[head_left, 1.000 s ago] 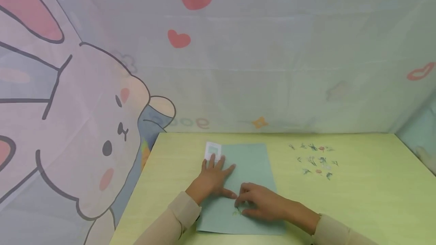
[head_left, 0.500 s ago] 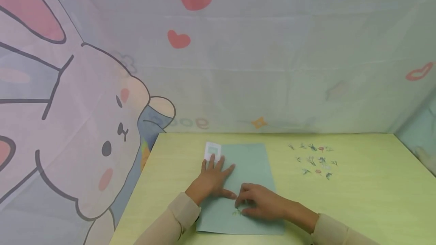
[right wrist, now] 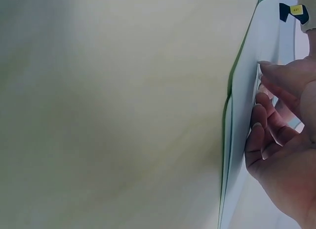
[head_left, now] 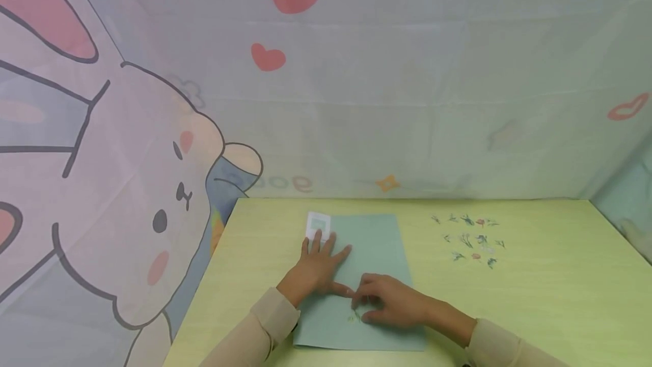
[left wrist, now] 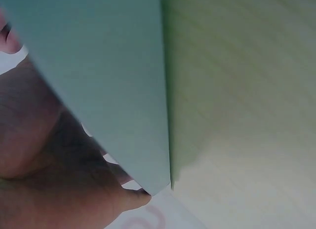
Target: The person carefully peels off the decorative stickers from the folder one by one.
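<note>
A pale green folder or folded sheet [head_left: 374, 237] lies lengthwise in front of me on the table. My left hand [head_left: 317, 272] rests on its left side with fingers spread, the fingertips at a small white card [head_left: 318, 223] and the thumb reaching toward my right hand [head_left: 391, 302]. Low on the green surface is a small green plant sticker [head_left: 354, 317]. My right fingers curl over it, thumb at its right edge and fingertips at its top, partly hiding it. In the right wrist view the bent fingers [right wrist: 256, 118] and thumb come down close together at the green sheet [right wrist: 242, 105].
To the right, several small flower and leaf stickers [head_left: 467, 240] lie in loose rows on the yellow-green table [head_left: 555, 287]. A cloth backdrop [head_left: 433, 84] with hearts hangs behind the table's far edge; a printed rabbit [head_left: 132, 197] covers its left side.
Both hands stay almost in place. A pale glint at the right fingertips half a second ago no longer shows, and the right fingers have shifted very slightly over the sticker.
</note>
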A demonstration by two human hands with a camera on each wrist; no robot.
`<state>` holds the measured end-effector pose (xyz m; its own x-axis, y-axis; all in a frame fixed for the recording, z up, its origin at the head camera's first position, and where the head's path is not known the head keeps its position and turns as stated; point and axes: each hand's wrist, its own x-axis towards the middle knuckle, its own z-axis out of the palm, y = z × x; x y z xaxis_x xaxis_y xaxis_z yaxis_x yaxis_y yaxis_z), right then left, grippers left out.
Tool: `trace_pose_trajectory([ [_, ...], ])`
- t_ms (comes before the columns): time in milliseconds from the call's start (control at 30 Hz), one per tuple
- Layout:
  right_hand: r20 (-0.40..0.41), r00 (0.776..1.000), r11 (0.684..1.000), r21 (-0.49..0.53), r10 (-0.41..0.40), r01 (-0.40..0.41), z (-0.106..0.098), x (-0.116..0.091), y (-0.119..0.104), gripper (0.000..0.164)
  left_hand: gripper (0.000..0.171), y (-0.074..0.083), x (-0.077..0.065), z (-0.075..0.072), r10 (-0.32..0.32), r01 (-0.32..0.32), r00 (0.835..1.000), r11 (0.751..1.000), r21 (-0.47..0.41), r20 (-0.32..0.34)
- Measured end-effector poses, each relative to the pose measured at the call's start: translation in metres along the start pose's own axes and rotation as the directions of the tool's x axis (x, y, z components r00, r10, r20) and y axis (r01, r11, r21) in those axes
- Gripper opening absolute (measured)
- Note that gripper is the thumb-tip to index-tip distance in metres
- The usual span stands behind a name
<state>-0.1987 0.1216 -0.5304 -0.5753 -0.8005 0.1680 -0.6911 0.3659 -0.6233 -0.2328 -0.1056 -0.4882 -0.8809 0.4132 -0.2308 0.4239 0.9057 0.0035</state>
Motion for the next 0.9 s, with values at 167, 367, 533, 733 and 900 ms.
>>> trace_pose_trajectory([
  [167,-0.008,1.0,1.0,0.008,0.007,-0.007,0.0,0.001,-0.005,0.015,0.106,0.0,-0.001,0.001,0.004,-0.004,1.0,1.0,0.01,-0.012],
  [367,-0.019,0.999,1.0,0.004,0.029,-0.029,0.003,0.002,-0.011,0.008,0.106,0.001,-0.001,0.0,0.003,-0.002,1.0,1.0,0.017,-0.017],
  [533,-0.038,0.999,0.999,0.018,0.035,-0.034,0.007,0.002,-0.013,0.009,0.105,0.0,-0.001,0.001,0.007,-0.007,1.0,1.0,0.023,-0.022],
  [733,-0.073,0.997,0.998,0.055,0.012,-0.008,0.011,0.002,-0.014,0.012,0.104,0.0,-0.001,0.002,0.008,-0.007,1.0,1.0,0.021,-0.029],
  [900,-0.123,0.992,0.996,0.081,-0.019,0.029,0.014,0.003,-0.012,0.012,0.104,0.0,-0.001,0.003,0.016,-0.015,0.999,1.0,0.021,-0.038],
])
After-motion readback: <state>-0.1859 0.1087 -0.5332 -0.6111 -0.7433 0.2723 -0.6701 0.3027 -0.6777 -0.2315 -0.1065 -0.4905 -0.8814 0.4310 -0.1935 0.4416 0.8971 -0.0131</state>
